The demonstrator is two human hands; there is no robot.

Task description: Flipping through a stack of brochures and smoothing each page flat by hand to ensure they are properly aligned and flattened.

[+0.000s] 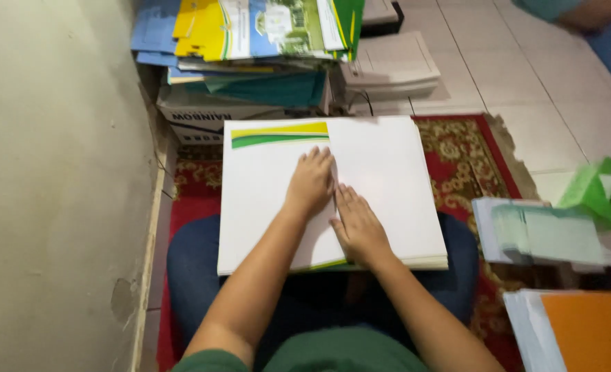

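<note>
**Observer:** Start at the fingers. What do you have?

**Operator:** I see the left hand (pixel 310 182) lying flat, fingers straight and together, gripping nothing, palm pressed on the white folder sheet (pixel 278 200) close to its centre fold. The right hand (pixel 358 226) is flat too, fingers extended and slightly spread, just beside the left, its fingertips near the left hand's outer edge. Neither hand holds anything; both press down.

**Observer:** And the sheet itself?

**Operator:** It tops a stack of white sheets (pixel 395 200) resting across my lap, on blue trousers (pixel 188 269). A yellow and green band (pixel 280 133) crosses the top of the left half. The right half is plain white.

**Observer:** Surroundings?

**Operator:** Under me, a red patterned rug (pixel 467 162) on pale floor tiles (pixel 526 89). Ahead, a cardboard box (pixel 202 118) carries a pile of yellow, blue and green printed folders (pixel 257 31); a grey paper stack (pixel 391 65) sits beside it. To my right, pale green slips (pixel 546 234), a green packet (pixel 598 189), and an orange folder (pixel 588 331). A plastered wall (pixel 57 172) runs along the left.
</note>
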